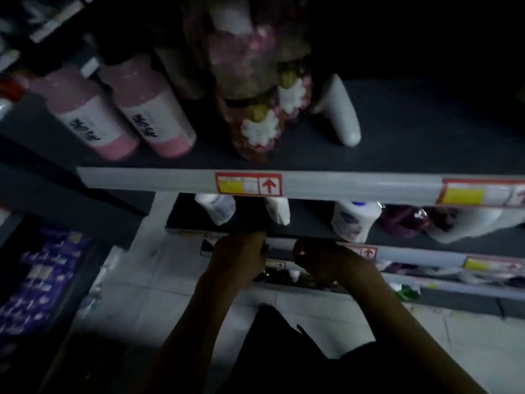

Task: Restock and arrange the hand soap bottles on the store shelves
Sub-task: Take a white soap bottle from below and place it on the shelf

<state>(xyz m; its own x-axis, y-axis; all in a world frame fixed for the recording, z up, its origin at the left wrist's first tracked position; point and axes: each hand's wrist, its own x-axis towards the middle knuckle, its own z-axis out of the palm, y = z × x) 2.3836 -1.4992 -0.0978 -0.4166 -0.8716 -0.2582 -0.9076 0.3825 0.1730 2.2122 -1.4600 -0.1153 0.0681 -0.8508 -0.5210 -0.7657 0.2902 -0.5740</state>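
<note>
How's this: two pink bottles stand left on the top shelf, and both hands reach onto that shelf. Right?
No. Head view: the pink bottles are on the top shelf, but the left hand and right hand are at the edge of a lower shelf.

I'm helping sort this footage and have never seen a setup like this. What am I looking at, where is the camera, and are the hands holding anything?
There is no machine here. A person wears one wide-angle camera on the head, so this single picture looks forward and down over store shelves. The two arms rising from the bottom edge are that person's own. The left hand and right hand reach to the front edge of a lower shelf. The picture is too dark to tell whether either holds anything. On the top shelf stand two pink bottles with white labels, some flower-patterned bottles and a tall white bottle. The shelf below carries more white bottles. Purple packs sit at the lower left.
</note>
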